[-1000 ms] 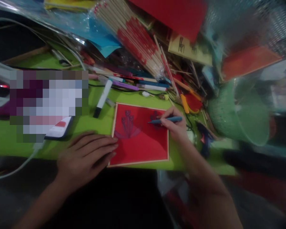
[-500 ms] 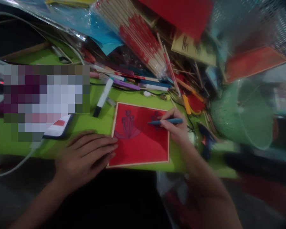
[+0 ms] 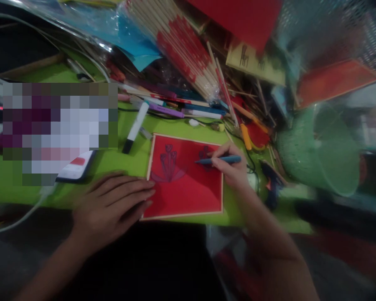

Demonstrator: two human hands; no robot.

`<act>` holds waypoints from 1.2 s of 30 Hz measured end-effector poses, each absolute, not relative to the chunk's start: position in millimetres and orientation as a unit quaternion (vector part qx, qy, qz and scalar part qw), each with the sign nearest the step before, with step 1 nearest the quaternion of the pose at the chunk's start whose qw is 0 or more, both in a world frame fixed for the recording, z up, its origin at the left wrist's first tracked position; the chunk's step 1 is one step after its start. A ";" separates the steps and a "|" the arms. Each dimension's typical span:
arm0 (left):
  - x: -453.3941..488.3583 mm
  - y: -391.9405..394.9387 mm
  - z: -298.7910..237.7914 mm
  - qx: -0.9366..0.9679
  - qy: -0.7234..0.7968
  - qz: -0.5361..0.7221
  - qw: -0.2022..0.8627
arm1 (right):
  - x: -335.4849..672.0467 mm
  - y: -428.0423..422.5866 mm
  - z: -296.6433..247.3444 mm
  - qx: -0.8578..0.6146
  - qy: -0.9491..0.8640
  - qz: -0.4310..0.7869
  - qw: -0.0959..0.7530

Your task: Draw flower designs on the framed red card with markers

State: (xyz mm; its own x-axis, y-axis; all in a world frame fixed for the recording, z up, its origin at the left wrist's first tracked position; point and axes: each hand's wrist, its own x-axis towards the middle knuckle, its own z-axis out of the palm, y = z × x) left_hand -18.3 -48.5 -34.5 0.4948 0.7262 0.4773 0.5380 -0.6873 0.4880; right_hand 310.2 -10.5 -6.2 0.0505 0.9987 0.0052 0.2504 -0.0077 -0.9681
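A red card (image 3: 188, 196) with a pale wooden border lies flat on the green tabletop. On its left half is a drawing of tulips (image 3: 168, 163) in dark lines; a smaller flower drawing at the upper right is partly covered by my right hand (image 3: 230, 163). That hand is closed around a blue pen (image 3: 219, 160), whose tip points left over the card. My left hand (image 3: 113, 200) lies flat with its fingers stretched out, fingertips on the card's left edge.
A white marker (image 3: 137, 127) with a black end lies behind the card. Further back are several pens, bundled wooden sticks (image 3: 181, 50) and orange-handled scissors (image 3: 246, 137). To the right stands a green basket (image 3: 316, 150); a phone (image 3: 77, 167) with a cable lies left.
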 end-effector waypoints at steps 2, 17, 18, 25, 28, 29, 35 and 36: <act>-18.1 -48.3 -34.3 0.850 0.374 0.341 0.144 | 309.6 -10.3 -5.5 -0.577 -0.548 0.416 0.440; -20.0 -49.9 -38.4 0.852 0.377 0.333 0.142 | 309.9 -9.4 -5.3 -0.557 -0.544 0.434 0.453; -20.3 -50.0 -38.7 0.853 0.377 0.333 0.142 | 310.2 -9.6 -5.7 -0.556 -0.541 0.435 0.456; -22.0 -50.5 -39.0 0.852 0.381 0.331 0.141 | 311.1 -11.1 -8.4 -0.543 -0.532 0.443 0.475; -21.0 -49.6 -38.1 0.856 0.372 0.335 0.132 | 309.9 -11.0 -7.1 -0.547 -0.543 0.435 0.466; -20.5 -49.2 -37.7 0.856 0.369 0.338 0.130 | 309.4 -10.9 -6.6 -0.549 -0.544 0.434 0.463; -19.0 -47.4 -36.4 0.857 0.364 0.347 0.115 | 309.8 -11.1 -7.0 -0.548 -0.532 0.441 0.472; -19.2 -47.1 -36.4 0.858 0.363 0.347 0.112 | 310.1 -11.1 -7.3 -0.548 -0.530 0.441 0.474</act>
State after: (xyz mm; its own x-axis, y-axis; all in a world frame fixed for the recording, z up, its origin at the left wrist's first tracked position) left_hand -19.2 -47.1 -36.4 0.4960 0.6997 0.5143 0.5438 -0.7120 0.4442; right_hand 310.1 -11.1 -7.3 0.0485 0.9986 0.0187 0.1622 0.0106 -0.9867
